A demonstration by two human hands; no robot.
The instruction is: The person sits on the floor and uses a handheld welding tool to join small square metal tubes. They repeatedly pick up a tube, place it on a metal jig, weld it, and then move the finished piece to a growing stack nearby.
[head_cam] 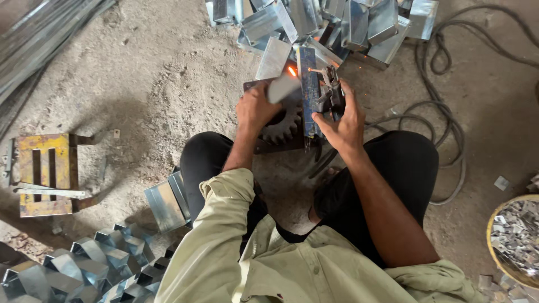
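Metal bracket [279,84] lies on a dark plate with a gear wheel [282,124] on the floor, held down by the closed left hand [255,106]. Beside it, the right hand [341,122] grips a welding holder [331,90]; a spark [292,71] glows at the joint, so welding looks underway. Behind sits a heap of metal boxes [337,22], and folded pieces [90,269] wait near the knee.

A: What is held by the left hand [255,109]?
B: A folded sheet-metal piece [279,67] is gripped and pressed down beside a dark gear wheel [282,126].
A: And the right hand [342,124]?
B: A welding electrode holder [331,90] is clasped; an orange spark [292,71] is seen at the rod tip. Cables [443,112] are strewn on the floor.
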